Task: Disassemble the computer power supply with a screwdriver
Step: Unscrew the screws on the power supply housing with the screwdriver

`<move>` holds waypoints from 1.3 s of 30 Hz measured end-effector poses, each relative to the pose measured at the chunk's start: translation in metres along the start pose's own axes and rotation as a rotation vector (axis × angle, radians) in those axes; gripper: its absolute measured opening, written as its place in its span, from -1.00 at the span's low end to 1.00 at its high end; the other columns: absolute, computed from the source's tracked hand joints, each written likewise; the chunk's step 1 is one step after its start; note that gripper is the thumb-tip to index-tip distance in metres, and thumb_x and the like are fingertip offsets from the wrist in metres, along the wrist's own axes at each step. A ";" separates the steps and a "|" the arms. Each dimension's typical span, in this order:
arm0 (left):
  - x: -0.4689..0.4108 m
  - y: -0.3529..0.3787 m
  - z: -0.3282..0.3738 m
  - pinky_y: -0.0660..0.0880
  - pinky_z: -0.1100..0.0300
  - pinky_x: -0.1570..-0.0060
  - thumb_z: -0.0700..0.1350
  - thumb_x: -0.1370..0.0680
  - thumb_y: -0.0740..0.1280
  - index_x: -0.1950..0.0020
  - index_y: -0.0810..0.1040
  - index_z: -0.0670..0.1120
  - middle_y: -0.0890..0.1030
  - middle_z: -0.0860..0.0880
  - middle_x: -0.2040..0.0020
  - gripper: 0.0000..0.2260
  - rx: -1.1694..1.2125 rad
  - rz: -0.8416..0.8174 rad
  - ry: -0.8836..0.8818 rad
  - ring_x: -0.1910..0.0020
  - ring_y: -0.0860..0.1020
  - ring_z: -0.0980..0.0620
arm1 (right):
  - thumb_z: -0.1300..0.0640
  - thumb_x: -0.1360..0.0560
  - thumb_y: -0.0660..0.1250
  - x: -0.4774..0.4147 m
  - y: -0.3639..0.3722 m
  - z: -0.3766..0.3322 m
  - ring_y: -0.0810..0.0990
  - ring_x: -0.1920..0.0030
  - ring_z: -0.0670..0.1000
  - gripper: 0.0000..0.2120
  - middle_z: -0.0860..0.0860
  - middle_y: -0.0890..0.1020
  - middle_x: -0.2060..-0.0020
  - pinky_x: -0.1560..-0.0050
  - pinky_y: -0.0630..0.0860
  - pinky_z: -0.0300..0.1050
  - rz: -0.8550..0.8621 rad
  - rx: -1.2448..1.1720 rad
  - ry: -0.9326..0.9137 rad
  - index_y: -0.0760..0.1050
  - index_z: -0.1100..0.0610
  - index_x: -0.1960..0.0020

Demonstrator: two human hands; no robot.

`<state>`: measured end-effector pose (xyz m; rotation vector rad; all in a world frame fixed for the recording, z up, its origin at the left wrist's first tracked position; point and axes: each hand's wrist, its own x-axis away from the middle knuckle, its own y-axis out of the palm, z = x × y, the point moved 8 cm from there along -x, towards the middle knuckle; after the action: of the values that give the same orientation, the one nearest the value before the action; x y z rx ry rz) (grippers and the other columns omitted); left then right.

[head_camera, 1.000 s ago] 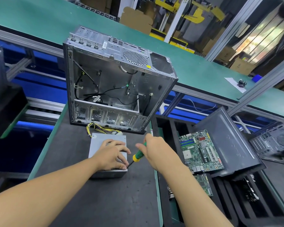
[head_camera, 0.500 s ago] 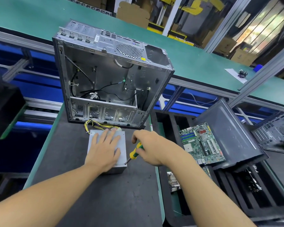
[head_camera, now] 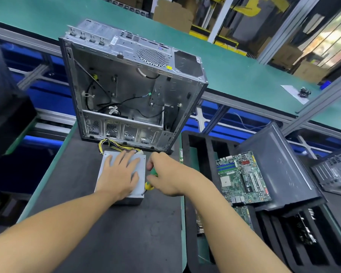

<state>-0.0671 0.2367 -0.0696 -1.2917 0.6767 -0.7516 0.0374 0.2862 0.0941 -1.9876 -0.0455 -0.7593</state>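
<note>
The power supply (head_camera: 141,168) lies flat on the dark bench mat (head_camera: 106,233), just before the open computer case (head_camera: 126,91). Its long axis runs away from the viewer, with the yellow cables (head_camera: 110,144) at the far end. The left hand (head_camera: 119,174) presses flat on its top, fingers straight. The right hand (head_camera: 165,176) grips the screwdriver (head_camera: 149,186), which slants down and left, its tip at the box's near right corner.

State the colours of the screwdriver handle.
Green and yellow, the screwdriver handle held in the right hand; head view.
</note>
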 end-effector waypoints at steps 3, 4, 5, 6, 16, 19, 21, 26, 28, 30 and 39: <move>0.001 0.003 -0.001 0.09 -0.20 -0.46 0.12 -0.53 -0.14 -0.51 0.37 0.06 0.21 0.02 -0.59 -0.39 0.007 -0.001 -0.016 -0.56 0.17 -0.02 | 0.03 -0.61 0.18 0.001 0.001 0.014 0.42 0.02 0.12 -0.79 0.10 0.42 -0.18 0.11 0.35 -0.03 -0.018 0.020 0.085 0.28 0.10 -0.17; 0.000 0.004 -0.002 0.06 -0.19 -0.48 0.12 -0.53 -0.15 -0.52 0.33 0.08 0.17 0.04 -0.60 -0.39 0.000 -0.006 -0.023 -0.57 0.13 0.00 | -0.03 -0.62 0.16 0.002 -0.001 0.016 0.42 0.05 0.14 -0.76 0.11 0.45 -0.12 0.14 0.34 -0.01 0.017 0.035 0.112 0.25 0.11 -0.15; 0.000 0.005 -0.003 0.02 -0.17 -0.48 0.13 -0.53 -0.18 -0.54 0.29 0.11 0.13 0.06 -0.61 -0.39 -0.003 -0.015 -0.030 -0.58 0.08 0.02 | -0.11 -0.63 0.12 0.003 -0.003 0.016 0.43 0.09 0.15 -0.71 0.11 0.47 -0.03 0.17 0.34 0.00 0.067 0.074 0.138 0.23 0.11 -0.13; 0.000 0.006 -0.003 -0.02 -0.16 -0.49 0.14 -0.52 -0.20 -0.55 0.25 0.12 0.10 0.07 -0.62 -0.38 -0.002 -0.021 -0.033 -0.59 0.04 0.03 | -0.15 -0.64 0.08 0.004 -0.006 0.014 0.43 0.12 0.16 -0.69 0.09 0.46 0.05 0.20 0.35 0.02 0.124 0.160 0.141 0.23 0.10 -0.13; 0.002 -0.001 -0.002 0.14 -0.19 -0.45 0.11 -0.52 -0.10 -0.47 0.39 0.08 0.24 0.04 -0.58 -0.43 0.003 0.030 -0.027 -0.55 0.19 0.00 | 0.06 -0.63 0.19 -0.008 -0.006 0.002 0.46 0.06 0.14 -0.76 0.11 0.36 -0.20 0.10 0.37 0.00 -0.051 0.197 -0.019 0.26 0.14 -0.22; 0.001 0.003 -0.004 0.07 -0.17 -0.48 0.12 -0.53 -0.16 -0.51 0.33 0.11 0.14 0.06 -0.61 -0.41 0.011 0.013 -0.026 -0.58 0.10 0.02 | -0.07 -0.64 0.14 -0.005 -0.004 0.008 0.47 0.06 0.18 -0.71 0.13 0.42 -0.13 0.14 0.38 0.03 -0.005 0.170 0.056 0.20 0.12 -0.16; 0.000 0.006 -0.006 0.03 -0.16 -0.49 0.13 -0.55 -0.14 -0.53 0.28 0.13 0.09 0.08 -0.62 -0.44 0.021 0.002 -0.028 -0.59 0.05 0.04 | -0.21 -0.63 0.08 -0.001 -0.006 0.008 0.48 0.07 0.19 -0.67 0.11 0.49 0.02 0.20 0.36 0.03 0.059 0.225 0.107 0.21 0.06 -0.14; 0.000 0.004 -0.006 0.00 -0.13 -0.50 0.11 -0.55 -0.10 -0.52 0.27 0.13 0.10 0.10 -0.62 -0.46 0.035 0.013 -0.039 -0.58 0.05 0.07 | 0.00 -0.66 0.11 -0.007 -0.003 -0.007 0.46 0.07 0.21 -0.84 0.14 0.49 0.05 0.20 0.33 0.01 0.081 0.312 -0.039 0.25 0.09 -0.13; 0.001 0.002 -0.004 0.03 -0.14 -0.49 0.11 -0.52 -0.16 -0.51 0.29 0.09 0.13 0.07 -0.61 -0.41 0.023 0.017 -0.025 -0.58 0.07 0.05 | 0.01 -0.64 0.16 -0.009 -0.002 -0.009 0.42 0.08 0.17 -0.82 0.14 0.49 -0.01 0.18 0.31 0.00 0.000 0.275 -0.085 0.23 0.08 -0.13; 0.000 0.002 -0.004 0.05 -0.14 -0.49 0.11 -0.54 -0.12 -0.52 0.29 0.07 0.14 0.06 -0.61 -0.44 0.004 0.013 -0.021 -0.58 0.07 0.04 | 0.02 -0.63 0.18 -0.008 0.000 -0.010 0.44 0.04 0.16 -0.86 0.12 0.47 -0.06 0.13 0.33 0.01 -0.048 0.268 -0.115 0.24 0.04 -0.09; 0.000 0.002 -0.004 0.05 -0.14 -0.50 0.09 -0.56 -0.03 -0.51 0.31 0.13 0.15 0.08 -0.61 -0.49 0.037 0.027 -0.038 -0.58 0.09 0.04 | -0.22 -0.64 0.01 -0.003 -0.009 0.000 0.42 0.20 0.16 -0.65 0.06 0.48 0.16 0.24 0.35 0.02 0.201 0.347 0.020 0.16 0.08 -0.02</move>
<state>-0.0702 0.2342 -0.0727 -1.2575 0.6460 -0.7130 0.0320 0.2922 0.0992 -1.6266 0.0320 -0.5959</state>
